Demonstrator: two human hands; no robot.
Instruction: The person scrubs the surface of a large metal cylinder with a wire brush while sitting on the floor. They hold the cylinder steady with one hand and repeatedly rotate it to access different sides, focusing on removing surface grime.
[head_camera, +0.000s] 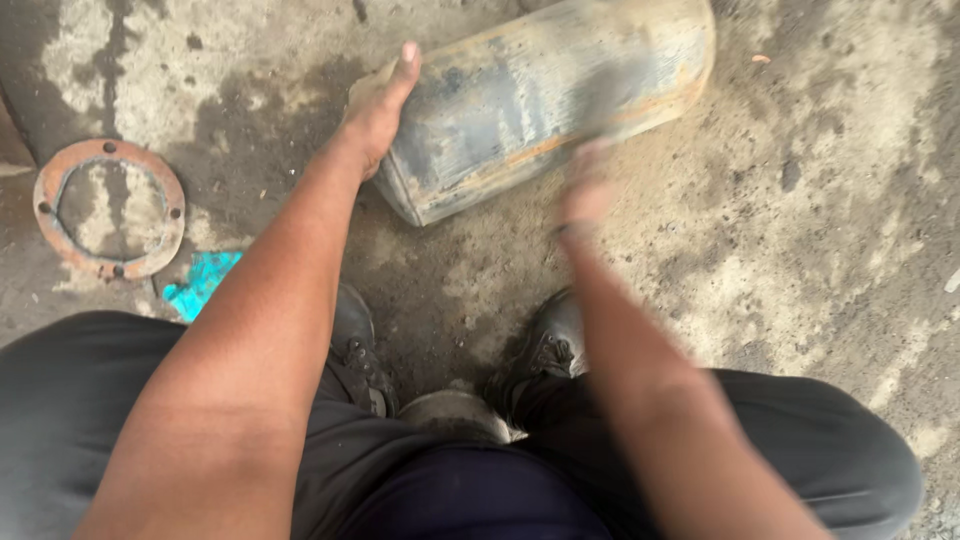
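Head camera is looking down at a person who is squatting on a dirty concrete floor (800, 200). One worn metal cylinder (545, 95), grey-blue with rust and an orange streak, is lying on its side on the floor at the far middle of the scene, just beyond the two black shoes (548, 345).

One left hand (378, 105) is pressing flat against the near-left end of the cylinder, fingers stretched and together, thumb pointing far; its grip is not closing around anything, it is only leaning on the rim. One right hand (585, 185) is blurred by motion in front of the cylinder's near side, and I cannot tell if its fingers are apart or together, or if it is touching the metal.

My judgement is that the cylinder is heavy and stiff, being thick sheet metal, and that it is rolling easily because it is round. The surface is looking dusty and maybe greasy, so it may be slippery. The best places to take hold seem to be the two end rims, one hand on each.

At the left, well apart from the cylinder, one rusty ring flange (108, 208) with bolt holes is lying flat, and one turquoise scrap (205, 282) is lying just near it.
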